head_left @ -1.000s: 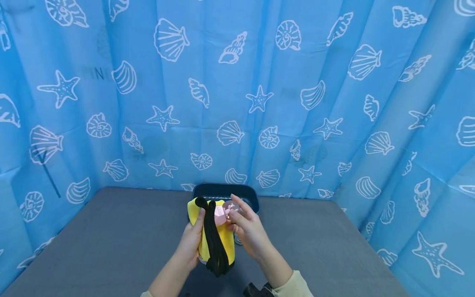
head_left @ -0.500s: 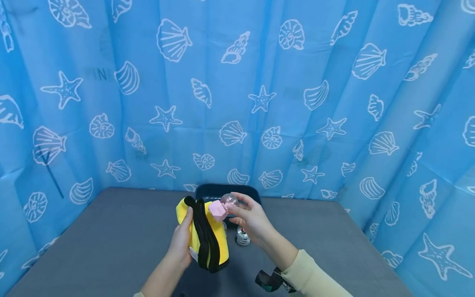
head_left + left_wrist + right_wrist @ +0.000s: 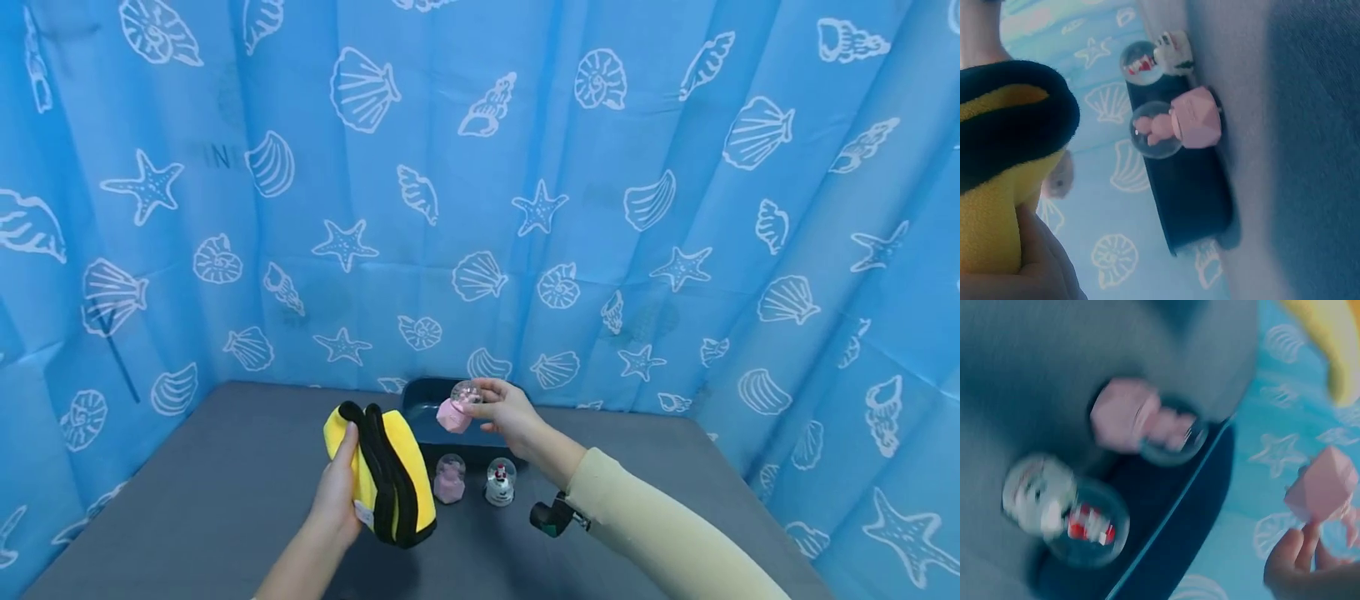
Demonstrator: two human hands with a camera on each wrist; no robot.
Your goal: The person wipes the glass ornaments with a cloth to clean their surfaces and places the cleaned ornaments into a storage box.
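Note:
In the head view, my left hand [image 3: 335, 492] grips a folded yellow cloth [image 3: 411, 471] with black edging, its thumb laid over the front. My right hand [image 3: 516, 421] pinches a snow globe [image 3: 453, 416] with a faceted pink base by its clear dome, tilted, above the dark blue tray [image 3: 480, 455]. A similar pink snow globe [image 3: 1124, 415], with a pink figure inside, stands on the table in front of the tray. Beside it is a snow globe [image 3: 500, 483] with a white base and a red-and-white figure. The left wrist view shows the cloth close up, hiding part of my left hand.
The grey tabletop [image 3: 225, 500] runs back to a blue curtain [image 3: 480, 208] printed with white shells and starfish. A black device [image 3: 553, 514] sits at my right wrist, below the sleeve [image 3: 622, 492].
The cloth in my left hand has moved left, away from the held snow globe. My right hand has carried that globe slightly up and back over the tray. Both standing globes are now uncovered.

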